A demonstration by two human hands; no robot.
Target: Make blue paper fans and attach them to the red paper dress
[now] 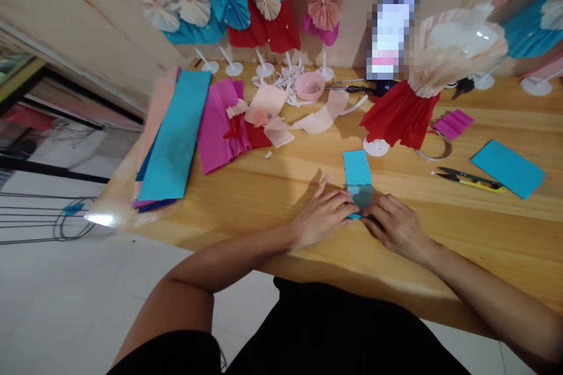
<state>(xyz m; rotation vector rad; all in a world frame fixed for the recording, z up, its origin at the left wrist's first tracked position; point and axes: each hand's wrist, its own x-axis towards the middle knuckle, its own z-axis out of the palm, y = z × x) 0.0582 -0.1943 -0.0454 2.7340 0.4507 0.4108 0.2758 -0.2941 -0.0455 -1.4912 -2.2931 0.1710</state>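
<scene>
A small strip of blue crepe paper lies on the table in front of me, its near end narrow and partly covered by my fingers. My left hand presses the left side of that end, its fingertips on the paper and one finger raised away. From the right, my right hand pinches the same near edge between thumb and fingers. Just beyond the strip stands a dress-like paper figure with a red crepe skirt on a white round base.
Folded blue paper and magenta paper lie left. A pink bowl sits among paper scraps at the back. Yellow thread snips, a tape roll and a blue sheet are right. A phone leans on the wall.
</scene>
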